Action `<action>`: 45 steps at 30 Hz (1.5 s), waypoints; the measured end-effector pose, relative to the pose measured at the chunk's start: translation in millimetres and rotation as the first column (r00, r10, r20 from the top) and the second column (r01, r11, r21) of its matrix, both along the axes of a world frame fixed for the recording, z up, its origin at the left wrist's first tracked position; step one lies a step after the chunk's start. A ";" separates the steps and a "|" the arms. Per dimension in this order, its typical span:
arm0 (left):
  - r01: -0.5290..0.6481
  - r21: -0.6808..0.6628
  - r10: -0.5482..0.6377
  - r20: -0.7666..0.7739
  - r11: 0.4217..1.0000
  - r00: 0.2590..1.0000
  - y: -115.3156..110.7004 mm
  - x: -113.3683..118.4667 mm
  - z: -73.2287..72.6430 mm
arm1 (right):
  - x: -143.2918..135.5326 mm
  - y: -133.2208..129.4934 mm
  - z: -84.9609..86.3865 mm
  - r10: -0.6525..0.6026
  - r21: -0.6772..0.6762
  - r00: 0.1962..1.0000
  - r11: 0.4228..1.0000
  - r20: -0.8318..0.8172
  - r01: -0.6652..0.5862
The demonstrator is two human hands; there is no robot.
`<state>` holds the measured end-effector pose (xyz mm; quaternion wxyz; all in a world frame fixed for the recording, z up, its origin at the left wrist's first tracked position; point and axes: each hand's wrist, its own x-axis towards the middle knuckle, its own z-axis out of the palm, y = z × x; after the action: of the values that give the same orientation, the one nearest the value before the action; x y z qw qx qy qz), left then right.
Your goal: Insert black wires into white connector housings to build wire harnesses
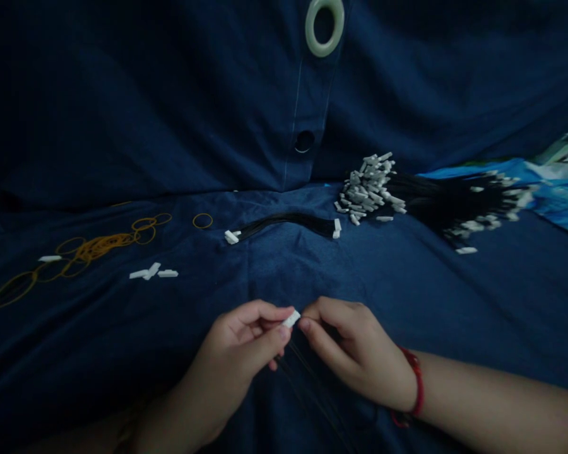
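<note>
One white connector (291, 319), clamped in the left hand (239, 343) over blue cloth (123, 340); right hand (362, 356), fingertips together beside it, any contents hidden from me. Beyond: one black wire bundle (284, 219). Left: rubber bands (104, 244), loose white pieces (152, 271). Right: larger wire heap (419, 189). Rear, blocking my view: eyeleted curtain (194, 94).

Left hand (241, 350): bare
Left wrist (163, 410): shadowed band-like shape (129, 427), too dim to tell
Right hand (364, 356): bare
Right wrist (407, 384): red bracelet (417, 381), narrow, cord-like, loose end (400, 420) underneath
Right forearm (495, 397): bare
</note>
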<state>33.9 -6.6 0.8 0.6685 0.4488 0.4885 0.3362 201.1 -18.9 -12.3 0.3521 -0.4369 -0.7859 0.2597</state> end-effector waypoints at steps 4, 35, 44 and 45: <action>0.046 0.026 -0.045 -0.027 0.999 0.999 0.2 1.8 1.8 | 0.5 -2.6 -0.6 -0.013 0.009 1.000 1.000 -0.015 0.013; -0.030 -0.097 0.051 0.229 0.995 0.972 2.0 -1.4 1.1 | 0.5 -1.7 0.2 -0.032 -0.063 0.992 0.998 -0.119 0.025; -0.004 -0.107 0.028 0.222 0.994 0.975 1.9 -1.6 2.7 | -1.1 -3.4 -1.8 -0.051 -0.069 0.992 0.997 -0.114 0.044; -0.004 -0.109 0.028 0.221 0.994 0.975 2.1 -1.5 2.2 | -1.2 -3.4 -2.1 -0.053 -0.069 0.992 0.997 -0.114 0.045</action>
<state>32.4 -4.5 3.0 0.7395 0.3678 0.4315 0.3629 200.0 -22.4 -14.4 0.3887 -0.4517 -0.7441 0.3018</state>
